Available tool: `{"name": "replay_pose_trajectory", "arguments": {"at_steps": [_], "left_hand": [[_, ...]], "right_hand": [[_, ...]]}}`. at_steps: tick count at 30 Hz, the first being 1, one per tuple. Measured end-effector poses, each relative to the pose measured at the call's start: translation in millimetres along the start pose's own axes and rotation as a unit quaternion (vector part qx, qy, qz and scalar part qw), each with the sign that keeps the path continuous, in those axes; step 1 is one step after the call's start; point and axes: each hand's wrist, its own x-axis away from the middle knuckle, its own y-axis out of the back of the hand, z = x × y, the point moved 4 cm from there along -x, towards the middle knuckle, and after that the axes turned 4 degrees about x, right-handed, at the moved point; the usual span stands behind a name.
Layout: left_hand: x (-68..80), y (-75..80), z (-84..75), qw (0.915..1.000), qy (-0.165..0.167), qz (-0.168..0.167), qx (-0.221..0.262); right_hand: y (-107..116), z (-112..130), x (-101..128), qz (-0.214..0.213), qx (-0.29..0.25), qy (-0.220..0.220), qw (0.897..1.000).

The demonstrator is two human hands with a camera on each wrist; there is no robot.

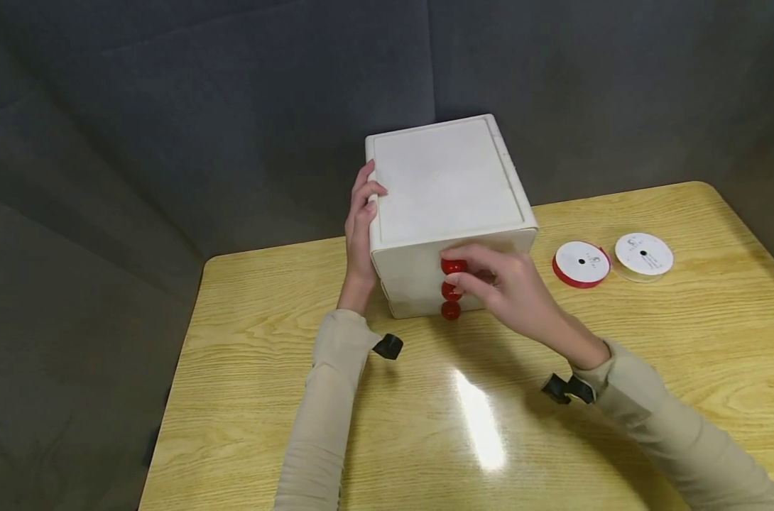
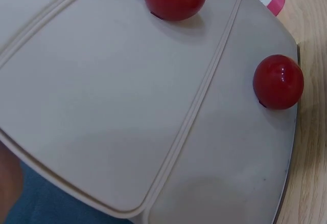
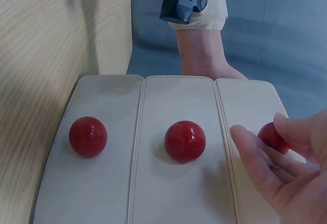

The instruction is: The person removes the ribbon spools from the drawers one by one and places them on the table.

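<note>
Two hands at work — right hand (image 1: 502,284) pinches the top red knob (image 1: 454,266) (left hand (image 1: 360,213) flat, steadying the white box (image 1: 447,184)).

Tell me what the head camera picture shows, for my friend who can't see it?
A person's right hand pinches the top red knob of three on the front of a white drawer box, while the left hand rests against the box's left side. The box stands on a wooden table, with two ribbon spools lying to its right.
</note>
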Motion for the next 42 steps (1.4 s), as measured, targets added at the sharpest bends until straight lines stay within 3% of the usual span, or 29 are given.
{"name": "replay_pose_trajectory", "arguments": {"at_steps": [20, 26, 32, 37, 42], "left_hand": [[-1.6, -0.4, -3.8, 0.9999, 0.008, -0.003, 0.006], [0.0, -0.5, -1.2, 0.9999, 0.012, -0.003, 0.003], [-0.3, -1.4, -1.7, 0.9999, 0.009, -0.005, 0.013], [-1.1, -1.5, -3.0, 0.9998, 0.010, -0.008, 0.015], [-1.2, -1.9, -2.6, 0.9998, 0.010, -0.006, 0.014]], "right_hand": [[1, -6, -4, 0.017, 0.004, -0.030, 0.999], [1, -11, 11, 0.007, -0.042, -0.035, 0.998], [1, -16, 28, 0.035, -0.137, -0.042, 0.989], [0, -26, 32, 0.071, -0.132, -0.091, 0.985], [-9, -36, 35, 0.118, -0.138, -0.142, 0.973]]}}
